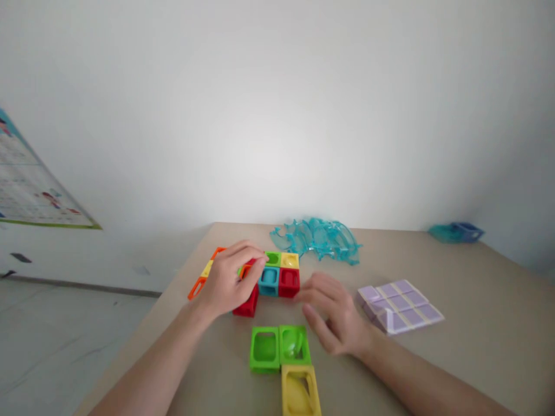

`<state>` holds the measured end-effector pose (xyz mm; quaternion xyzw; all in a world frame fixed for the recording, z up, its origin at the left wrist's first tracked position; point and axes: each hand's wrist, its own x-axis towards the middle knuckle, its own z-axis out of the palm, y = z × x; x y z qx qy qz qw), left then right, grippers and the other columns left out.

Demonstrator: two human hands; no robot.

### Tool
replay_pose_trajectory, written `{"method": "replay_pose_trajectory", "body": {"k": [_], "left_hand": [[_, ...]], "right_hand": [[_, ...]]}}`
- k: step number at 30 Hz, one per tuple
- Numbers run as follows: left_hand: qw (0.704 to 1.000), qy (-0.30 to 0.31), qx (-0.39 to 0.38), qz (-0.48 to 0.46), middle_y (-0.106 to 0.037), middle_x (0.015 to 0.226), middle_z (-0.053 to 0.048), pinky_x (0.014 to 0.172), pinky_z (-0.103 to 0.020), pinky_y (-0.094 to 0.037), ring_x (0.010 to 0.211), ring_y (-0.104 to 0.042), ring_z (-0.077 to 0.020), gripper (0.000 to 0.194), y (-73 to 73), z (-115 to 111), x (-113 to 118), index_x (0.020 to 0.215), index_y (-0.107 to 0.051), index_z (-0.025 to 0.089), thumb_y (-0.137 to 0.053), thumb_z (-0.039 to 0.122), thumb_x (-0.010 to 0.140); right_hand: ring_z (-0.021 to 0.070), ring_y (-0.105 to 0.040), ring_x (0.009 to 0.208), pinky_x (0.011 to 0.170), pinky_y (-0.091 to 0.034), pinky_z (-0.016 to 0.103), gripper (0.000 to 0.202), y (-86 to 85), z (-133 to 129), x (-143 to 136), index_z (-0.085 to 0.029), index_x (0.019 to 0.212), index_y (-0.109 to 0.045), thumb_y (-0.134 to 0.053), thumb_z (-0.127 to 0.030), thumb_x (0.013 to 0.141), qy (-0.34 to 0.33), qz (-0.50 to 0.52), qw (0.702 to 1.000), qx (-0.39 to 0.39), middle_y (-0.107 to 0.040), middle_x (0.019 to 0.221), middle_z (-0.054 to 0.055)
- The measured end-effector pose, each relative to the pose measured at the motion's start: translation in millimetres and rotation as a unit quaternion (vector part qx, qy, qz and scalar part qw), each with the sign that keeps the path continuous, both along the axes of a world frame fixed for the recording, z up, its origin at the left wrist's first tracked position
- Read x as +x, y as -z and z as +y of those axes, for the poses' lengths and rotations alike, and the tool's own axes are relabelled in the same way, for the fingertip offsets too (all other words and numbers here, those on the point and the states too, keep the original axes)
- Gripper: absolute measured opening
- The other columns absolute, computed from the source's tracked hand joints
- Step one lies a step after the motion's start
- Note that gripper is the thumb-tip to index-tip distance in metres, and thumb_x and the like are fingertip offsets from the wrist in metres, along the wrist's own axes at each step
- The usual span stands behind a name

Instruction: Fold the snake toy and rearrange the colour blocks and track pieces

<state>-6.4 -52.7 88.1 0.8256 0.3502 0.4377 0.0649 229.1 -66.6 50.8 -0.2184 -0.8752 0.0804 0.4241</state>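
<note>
My left hand is over a group of coloured hollow cube blocks, thumb and index fingertips close together. Whatever those fingers hold, if anything, is hidden. Around it show orange blocks, a dark red block, a blue block and a green block. My right hand, slightly blurred, hovers just right of a red block, its thumb apart from the bent fingers and nothing seen in it. Nearer me, two joined green blocks adjoin a yellow block.
Clear teal plastic pieces lie in a heap by the wall. A lilac panel of squares lies on the table to the right. A dark blue container is at the far right corner. A poster hangs at left.
</note>
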Motion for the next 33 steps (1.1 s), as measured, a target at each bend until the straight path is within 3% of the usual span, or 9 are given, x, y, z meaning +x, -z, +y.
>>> {"method": "replay_pose_trajectory", "body": {"k": [3,7,13,18,22,24,29,31,33], "left_hand": [[0.999,-0.035,0.000,0.036,-0.064,0.084,-0.007,0.079,-0.030,-0.049,0.083,-0.060,-0.0169,0.017,15.0,29,-6,0.082,-0.064,0.016,-0.048,0.018,0.089],[0.986,-0.025,-0.075,0.147,-0.064,0.106,-0.007,0.093,-0.034,-0.045,0.100,-0.059,-0.0196,0.019,32.2,30,-15,0.099,-0.067,0.020,-0.052,0.023,0.087],[0.976,-0.033,-0.125,0.177,-0.061,0.115,-0.006,0.098,-0.037,-0.043,0.107,-0.056,-0.0208,0.028,30.3,24,-20,0.114,-0.064,0.025,-0.052,0.028,0.088],[0.976,-0.050,-0.122,0.172,-0.062,0.109,-0.007,0.096,-0.039,-0.044,0.104,-0.056,-0.0215,0.027,30.6,27,-18,0.112,-0.066,0.024,-0.050,0.028,0.090],[0.978,-0.049,-0.118,0.167,-0.063,0.108,-0.006,0.095,-0.038,-0.044,0.104,-0.056,-0.0211,0.025,31.8,28,-18,0.110,-0.066,0.024,-0.050,0.027,0.090],[0.979,-0.046,-0.115,0.163,-0.063,0.109,-0.006,0.095,-0.037,-0.044,0.104,-0.056,-0.0209,0.024,32.0,28,-19,0.108,-0.066,0.024,-0.051,0.027,0.090],[0.979,-0.045,-0.121,0.157,-0.064,0.106,-0.005,0.095,-0.036,-0.044,0.104,-0.057,-0.0204,0.023,32.1,27,-19,0.106,-0.067,0.024,-0.050,0.026,0.090],[0.979,-0.045,-0.121,0.156,-0.064,0.106,-0.005,0.095,-0.036,-0.044,0.104,-0.057,-0.0206,0.022,32.1,27,-19,0.105,-0.066,0.024,-0.050,0.027,0.090],[0.980,-0.043,-0.119,0.155,-0.063,0.106,-0.005,0.095,-0.036,-0.044,0.104,-0.057,-0.0204,0.022,32.0,26,-19,0.105,-0.066,0.024,-0.050,0.027,0.090]], "right_hand": [[0.0184,-0.054,0.073,0.067,-0.043,0.032,0.020,14.3,-3,3,-0.015,0.094,-0.061,-0.043,-0.017,0.087,-0.063,-0.111,0.991,-0.034,-0.059,0.080,0.008],[0.0185,-0.057,0.077,0.068,-0.044,0.031,0.023,15.0,7,-1,-0.014,0.103,-0.061,-0.047,-0.019,0.085,-0.069,-0.141,0.985,-0.073,-0.062,0.085,0.009],[0.0155,-0.055,0.066,0.061,-0.039,0.027,0.018,10.6,5,0,-0.017,0.091,-0.062,-0.046,-0.014,0.084,-0.064,-0.191,0.975,-0.096,-0.063,0.074,0.005],[0.0135,-0.049,0.054,0.055,-0.032,0.027,0.016,-0.3,-9,-2,-0.018,0.084,-0.062,-0.050,-0.028,0.086,0.046,-0.221,0.965,-0.132,-0.056,0.061,0.001],[0.0172,-0.053,0.063,0.058,-0.033,0.029,0.047,-17.1,-27,-8,-0.020,0.102,-0.060,-0.069,-0.051,0.068,0.030,-0.251,0.953,-0.164,-0.059,0.079,0.002],[0.0179,-0.054,0.067,0.059,-0.035,0.029,0.056,-23.2,-33,-10,-0.023,0.109,-0.059,-0.074,-0.050,0.062,0.000,-0.271,0.944,-0.186,-0.057,0.089,0.003],[0.0155,-0.057,0.081,0.071,-0.043,0.026,0.036,-18.4,-26,-5,-0.023,0.109,-0.060,-0.065,-0.017,0.074,-0.070,-0.233,0.945,-0.219,-0.055,0.100,0.004],[0.0155,-0.057,0.089,0.079,-0.044,0.026,0.027,-13.5,-18,0,-0.021,0.110,-0.061,-0.060,-0.017,0.083,-0.090,-0.203,0.952,-0.208,-0.057,0.107,0.007],[0.0185,-0.057,0.096,0.085,-0.043,0.029,0.026,-12.3,-11,4,-0.020,0.111,-0.062,-0.060,-0.032,0.088,-0.076,-0.179,0.964,-0.181,-0.058,0.111,0.009]]}}
